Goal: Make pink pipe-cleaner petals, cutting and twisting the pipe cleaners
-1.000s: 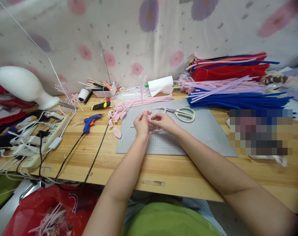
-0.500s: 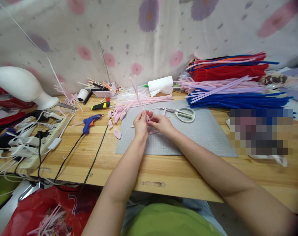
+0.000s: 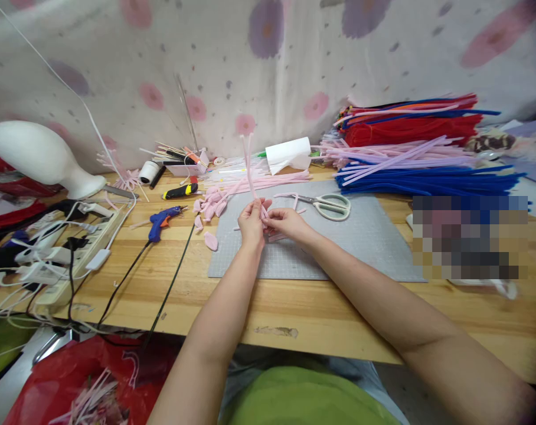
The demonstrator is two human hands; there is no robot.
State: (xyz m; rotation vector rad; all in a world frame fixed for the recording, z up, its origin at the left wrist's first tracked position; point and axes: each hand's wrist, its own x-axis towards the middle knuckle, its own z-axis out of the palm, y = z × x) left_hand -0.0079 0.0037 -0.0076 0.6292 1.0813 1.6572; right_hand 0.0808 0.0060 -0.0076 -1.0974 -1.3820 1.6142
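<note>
Left hand [image 3: 252, 222] and right hand [image 3: 284, 223]: both pinched shut on pink pipe cleaners [image 3: 249, 165], stems upright. Position: over the grey cutting mat [image 3: 365, 248], mid-table. Scissors [image 3: 327, 205] at the mat's far edge.

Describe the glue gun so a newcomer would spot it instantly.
Start at the grey cutting mat in the middle of the wooden table and look just past its left edge. The glue gun lies there on bare wood, its black cord trailing toward the near edge. It is the only blue tool, unlike the black-and-yellow utility knife behind it.
</note>
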